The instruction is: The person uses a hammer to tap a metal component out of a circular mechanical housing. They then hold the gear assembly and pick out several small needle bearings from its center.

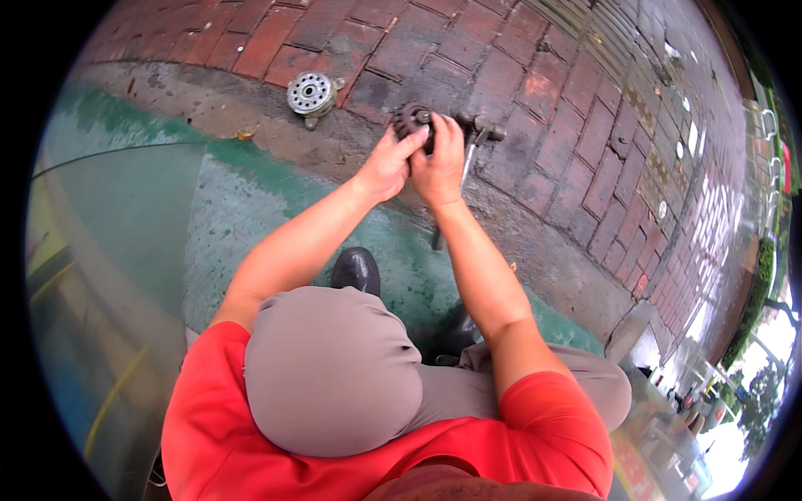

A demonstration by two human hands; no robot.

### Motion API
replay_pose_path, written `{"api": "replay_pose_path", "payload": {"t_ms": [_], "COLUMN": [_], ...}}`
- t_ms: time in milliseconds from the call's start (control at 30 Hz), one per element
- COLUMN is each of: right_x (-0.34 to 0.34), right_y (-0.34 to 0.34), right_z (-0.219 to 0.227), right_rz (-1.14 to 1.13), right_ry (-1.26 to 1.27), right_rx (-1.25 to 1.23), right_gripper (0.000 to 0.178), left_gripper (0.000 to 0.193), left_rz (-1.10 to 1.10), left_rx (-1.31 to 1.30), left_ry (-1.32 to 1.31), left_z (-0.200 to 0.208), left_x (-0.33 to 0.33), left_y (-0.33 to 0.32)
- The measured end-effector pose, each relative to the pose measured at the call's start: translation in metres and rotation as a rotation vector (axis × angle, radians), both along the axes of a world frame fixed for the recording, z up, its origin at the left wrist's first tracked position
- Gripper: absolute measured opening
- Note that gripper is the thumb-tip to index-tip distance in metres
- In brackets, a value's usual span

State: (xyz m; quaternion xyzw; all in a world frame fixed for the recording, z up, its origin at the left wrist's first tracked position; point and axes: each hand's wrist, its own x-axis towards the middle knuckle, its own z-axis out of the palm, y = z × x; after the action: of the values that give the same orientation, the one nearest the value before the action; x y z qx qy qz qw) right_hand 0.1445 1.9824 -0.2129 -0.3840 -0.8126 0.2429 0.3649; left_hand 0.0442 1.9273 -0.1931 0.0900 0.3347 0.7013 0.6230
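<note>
Both my hands meet over the brick paving around a dark, round metal part with a ridged rim and a stub at its centre, perhaps an alternator rotor point(408, 121). My left hand point(385, 169) is closed on its near left side, thumb along the top. From the right, my right hand point(438, 165) grips it with bent fingers; these hide much of the part. Just right of that hand lies a hammer point(482, 129), its handle passing behind my right wrist. Farther left rests a silver, round metal end cover point(312, 93) with a ring of holes and mounting lugs.
Red brick paving point(401, 50) stretches away beyond a bare concrete strip. Green-painted floor point(251, 217) lies nearer me, with my dark boot point(357, 269) on it. A glass panel point(117, 217) stands at the left. A dry leaf point(246, 134) lies near the end cover.
</note>
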Motion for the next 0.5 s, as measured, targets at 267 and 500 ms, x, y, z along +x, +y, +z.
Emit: {"api": "replay_pose_path", "payload": {"t_ms": [267, 500], "right_x": [-0.007, 0.001], "right_y": [-0.005, 0.032], "right_z": [0.030, 0.027], "right_rz": [0.197, 0.065], "right_ry": [0.162, 0.061], "right_rx": [-0.353, -0.429], "right_gripper": [0.048, 0.032], "left_gripper": [0.048, 0.059], "left_rz": [-0.093, -0.202], "left_rx": [0.020, 0.070], "left_ry": [-0.115, -0.272], "left_z": [-0.005, -0.012], "left_x": [-0.069, -0.070], "left_y": [-0.038, -0.047]}}
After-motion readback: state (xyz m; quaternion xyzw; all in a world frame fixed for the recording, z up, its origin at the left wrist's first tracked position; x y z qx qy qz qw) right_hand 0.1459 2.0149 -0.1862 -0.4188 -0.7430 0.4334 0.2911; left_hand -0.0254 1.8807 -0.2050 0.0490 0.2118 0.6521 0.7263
